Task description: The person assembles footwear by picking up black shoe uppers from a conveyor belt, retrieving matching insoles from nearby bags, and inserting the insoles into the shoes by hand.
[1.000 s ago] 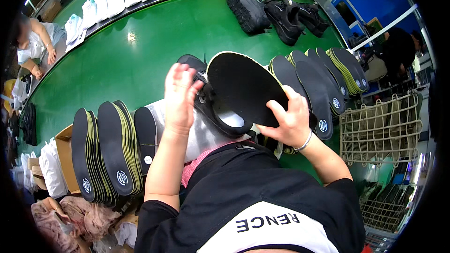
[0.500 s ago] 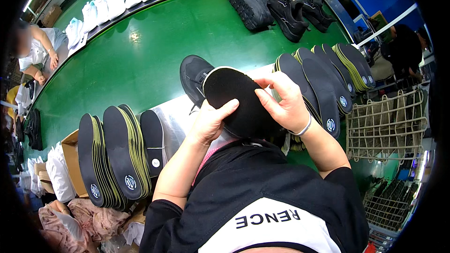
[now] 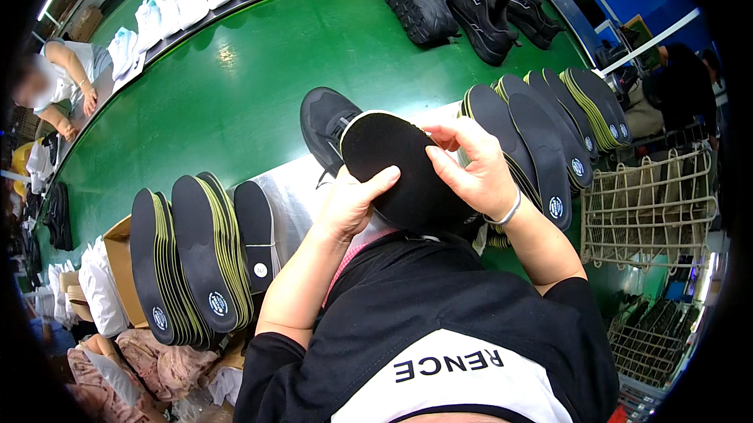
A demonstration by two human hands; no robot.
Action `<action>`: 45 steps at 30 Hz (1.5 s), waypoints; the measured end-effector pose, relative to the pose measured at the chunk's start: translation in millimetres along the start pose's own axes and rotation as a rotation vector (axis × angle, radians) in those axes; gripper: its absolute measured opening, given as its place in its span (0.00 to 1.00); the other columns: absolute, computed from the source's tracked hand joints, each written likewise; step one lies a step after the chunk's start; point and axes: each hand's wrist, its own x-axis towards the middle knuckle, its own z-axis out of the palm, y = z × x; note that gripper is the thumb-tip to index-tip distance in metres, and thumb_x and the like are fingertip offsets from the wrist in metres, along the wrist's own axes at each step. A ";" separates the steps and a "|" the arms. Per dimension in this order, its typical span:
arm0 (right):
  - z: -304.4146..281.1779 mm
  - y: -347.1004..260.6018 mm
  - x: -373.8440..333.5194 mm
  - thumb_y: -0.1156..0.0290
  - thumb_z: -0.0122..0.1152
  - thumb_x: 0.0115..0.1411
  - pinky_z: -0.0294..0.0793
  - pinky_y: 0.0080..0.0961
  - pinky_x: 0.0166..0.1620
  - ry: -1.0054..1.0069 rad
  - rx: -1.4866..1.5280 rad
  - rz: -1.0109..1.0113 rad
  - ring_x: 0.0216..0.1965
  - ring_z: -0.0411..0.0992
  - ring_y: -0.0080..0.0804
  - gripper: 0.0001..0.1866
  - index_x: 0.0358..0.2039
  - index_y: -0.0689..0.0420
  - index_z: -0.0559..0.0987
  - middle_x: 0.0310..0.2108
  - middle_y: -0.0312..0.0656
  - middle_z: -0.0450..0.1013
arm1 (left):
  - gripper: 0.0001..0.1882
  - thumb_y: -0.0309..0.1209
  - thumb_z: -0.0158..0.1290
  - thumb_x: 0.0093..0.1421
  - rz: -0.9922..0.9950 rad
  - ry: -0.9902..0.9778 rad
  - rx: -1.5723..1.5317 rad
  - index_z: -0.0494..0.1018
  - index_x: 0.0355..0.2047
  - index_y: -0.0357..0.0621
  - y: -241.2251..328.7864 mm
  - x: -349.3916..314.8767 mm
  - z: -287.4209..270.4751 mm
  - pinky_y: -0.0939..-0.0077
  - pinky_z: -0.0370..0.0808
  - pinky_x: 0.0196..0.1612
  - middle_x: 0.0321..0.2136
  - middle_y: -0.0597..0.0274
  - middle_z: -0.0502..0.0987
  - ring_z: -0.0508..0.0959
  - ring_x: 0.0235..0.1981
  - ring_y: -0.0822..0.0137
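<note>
Close in front of me, both hands hold a black insole (image 3: 396, 160) with a pale rim. My left hand (image 3: 351, 202) grips its left side, the thumb lying across the black face and the fingers hidden underneath. At the upper right edge my right hand (image 3: 471, 163) pinches the insole between thumb and fingers. Just beyond it lies a black shoe (image 3: 325, 121) with laces, partly covered by the insole. Stacks of black insoles with yellow-green edges stand on both sides, a left stack (image 3: 205, 254) by my left forearm and a right stack (image 3: 541, 148) past my right hand.
A metal plate (image 3: 298, 196) lies on the green work surface (image 3: 227, 109). Several black shoes (image 3: 474, 23) stand at the far right, white shoes (image 3: 192, 0) along the far ledge. A wire rack (image 3: 647, 211) is at the right, a cardboard box (image 3: 121, 266) at the left. Another person (image 3: 70, 82) sits far left.
My right fingertips have shifted slightly at the insole's edge. Both hands keep their hold, and the view has moved a little.
</note>
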 end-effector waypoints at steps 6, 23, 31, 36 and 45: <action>-2.1 3.4 -3.2 0.70 0.59 0.46 0.68 0.24 0.35 -0.051 0.042 0.091 0.32 0.68 0.34 0.21 0.41 0.60 0.66 0.34 0.46 0.68 | 0.20 0.25 0.53 0.49 0.049 0.052 -0.049 0.65 0.43 0.37 -2.0 1.7 2.6 0.73 0.66 0.47 0.39 0.59 0.70 0.69 0.42 0.67; -62.9 -7.8 -33.3 0.69 0.58 0.37 0.71 0.27 0.31 -0.461 -0.577 -0.173 0.29 0.71 0.39 0.06 0.18 0.57 0.73 0.34 0.46 0.69 | 0.29 0.38 0.55 0.45 0.703 0.284 1.599 0.62 0.46 0.40 4.3 18.6 -25.3 0.62 0.57 0.51 0.46 0.48 0.62 0.59 0.50 0.53; 48.1 39.2 -15.8 0.66 0.53 0.42 0.69 0.32 0.26 -0.676 -0.850 -0.140 0.22 0.68 0.37 0.08 0.17 0.56 0.73 0.26 0.43 0.66 | 0.11 0.36 0.47 0.52 0.513 0.368 1.425 0.69 0.31 0.42 -10.1 52.9 -42.9 0.63 0.70 0.30 0.23 0.52 0.74 0.74 0.27 0.53; 105.6 58.6 -10.0 0.67 0.46 0.49 0.64 0.32 0.41 -0.642 -0.918 0.052 0.43 0.62 0.39 0.11 0.25 0.56 0.77 0.43 0.48 0.62 | 0.15 0.40 0.47 0.53 0.336 0.492 1.375 0.70 0.32 0.40 0.3 63.8 -46.0 0.66 0.69 0.33 0.23 0.49 0.74 0.74 0.28 0.52; 11.1 7.8 -37.3 0.52 0.58 0.41 0.60 0.37 0.40 -0.855 -1.024 0.332 0.37 0.65 0.41 0.25 0.34 0.57 0.70 0.33 0.47 0.64 | 0.16 0.40 0.47 0.52 0.219 0.519 1.389 0.70 0.33 0.41 1.1 65.4 -53.1 0.66 0.68 0.35 0.25 0.48 0.74 0.74 0.31 0.51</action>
